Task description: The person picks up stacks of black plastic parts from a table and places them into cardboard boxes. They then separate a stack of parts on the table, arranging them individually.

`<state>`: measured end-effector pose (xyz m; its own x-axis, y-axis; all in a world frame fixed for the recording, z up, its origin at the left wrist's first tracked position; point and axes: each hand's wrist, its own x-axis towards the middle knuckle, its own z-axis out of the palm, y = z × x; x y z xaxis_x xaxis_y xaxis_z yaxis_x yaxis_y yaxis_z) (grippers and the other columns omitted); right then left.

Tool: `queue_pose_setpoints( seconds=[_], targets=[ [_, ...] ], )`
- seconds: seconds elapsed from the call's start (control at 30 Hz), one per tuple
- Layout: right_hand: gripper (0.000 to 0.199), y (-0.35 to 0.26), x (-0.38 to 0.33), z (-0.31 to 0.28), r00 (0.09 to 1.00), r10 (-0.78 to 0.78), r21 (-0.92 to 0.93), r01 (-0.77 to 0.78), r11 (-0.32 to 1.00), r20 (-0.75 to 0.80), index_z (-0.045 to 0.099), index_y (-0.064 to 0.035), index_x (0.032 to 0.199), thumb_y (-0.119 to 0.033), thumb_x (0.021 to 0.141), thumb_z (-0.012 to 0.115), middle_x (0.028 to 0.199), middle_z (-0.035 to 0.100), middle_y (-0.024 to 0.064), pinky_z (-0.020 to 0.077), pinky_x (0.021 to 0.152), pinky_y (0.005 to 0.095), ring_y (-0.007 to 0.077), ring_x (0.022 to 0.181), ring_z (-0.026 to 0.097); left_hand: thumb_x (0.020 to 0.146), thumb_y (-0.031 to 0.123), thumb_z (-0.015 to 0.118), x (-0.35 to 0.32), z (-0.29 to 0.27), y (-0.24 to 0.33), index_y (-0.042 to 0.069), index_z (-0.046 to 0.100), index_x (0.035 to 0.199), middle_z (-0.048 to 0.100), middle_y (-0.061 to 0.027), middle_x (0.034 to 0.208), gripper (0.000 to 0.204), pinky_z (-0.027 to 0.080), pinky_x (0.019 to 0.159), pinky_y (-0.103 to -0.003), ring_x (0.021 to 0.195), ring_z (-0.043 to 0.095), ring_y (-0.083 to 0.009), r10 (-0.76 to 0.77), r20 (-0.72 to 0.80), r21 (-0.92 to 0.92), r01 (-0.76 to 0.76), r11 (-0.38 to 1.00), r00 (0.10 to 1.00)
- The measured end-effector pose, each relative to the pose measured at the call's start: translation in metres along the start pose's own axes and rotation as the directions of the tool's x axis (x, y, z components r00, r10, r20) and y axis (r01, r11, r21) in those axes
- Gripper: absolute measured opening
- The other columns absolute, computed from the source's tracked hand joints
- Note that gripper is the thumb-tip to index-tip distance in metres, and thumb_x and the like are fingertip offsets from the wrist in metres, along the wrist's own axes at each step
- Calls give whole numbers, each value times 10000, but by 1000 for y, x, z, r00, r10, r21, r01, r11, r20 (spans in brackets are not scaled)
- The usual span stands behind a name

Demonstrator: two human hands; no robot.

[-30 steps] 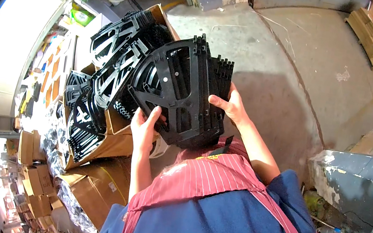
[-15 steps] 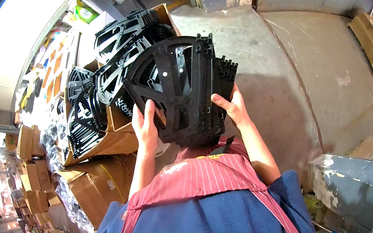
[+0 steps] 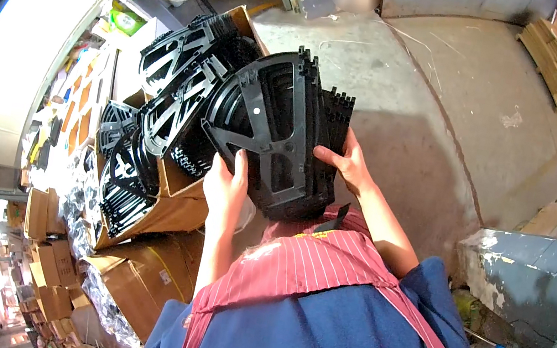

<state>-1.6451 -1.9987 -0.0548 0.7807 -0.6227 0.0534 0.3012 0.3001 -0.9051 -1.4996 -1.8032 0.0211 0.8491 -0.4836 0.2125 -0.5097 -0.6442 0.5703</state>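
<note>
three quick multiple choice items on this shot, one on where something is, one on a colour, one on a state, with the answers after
1. Where are the cardboard boxes of black plastic parts?
A. To the person's left
B. On the concrete far to the right
C. On the grey block at lower right

2. What colour is the stack of plastic frames being held?
A. White
B. Black
C. Red

3. How is the stack held?
A. By one hand only
B. Lying on the floor, untouched
C. Gripped between both hands

Answers:
1. A, the cardboard boxes of parts sit left of the arms.
2. B, the stack of plastic frames is black throughout.
3. C, the left hand presses its near face and the right hand clasps its far edge, lifting it above the concrete floor.
</note>
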Motion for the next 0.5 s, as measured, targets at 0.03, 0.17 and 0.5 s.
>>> queue_pose_setpoints(
  seconds=[0.03,0.17,0.5],
  targets=[
    [867,-1,0,0,1000,-4,-13,4,1000,5,351,-8,1484,-225,795,832,1423,505,117,331,1134,374,224,1314,469,948,418,608,-1,1,-4,-13,641,1012,697,-256,872,436,536,721,-483,797,667,-462,22,-12,9,-22,1000,1000],
    [811,-2,-1,2,1000,-7,-33,7,999,14,363,-18,1483,-179,819,800,1402,526,87,337,1120,349,198,1290,488,937,462,612,0,-1,-11,-12,639,914,682,-244,807,475,522,680,-473,747,667,-430,-57,99,329,21,944,993],
    [952,-5,3,0,999,-27,-60,28,998,18,361,10,1470,-375,760,866,1395,511,132,319,1128,363,238,1304,463,913,280,717,3,-10,-24,-31,663,951,696,-115,827,318,486,698,-307,730,614,-160,-117,148,-251,151,956,982]
  ],
)
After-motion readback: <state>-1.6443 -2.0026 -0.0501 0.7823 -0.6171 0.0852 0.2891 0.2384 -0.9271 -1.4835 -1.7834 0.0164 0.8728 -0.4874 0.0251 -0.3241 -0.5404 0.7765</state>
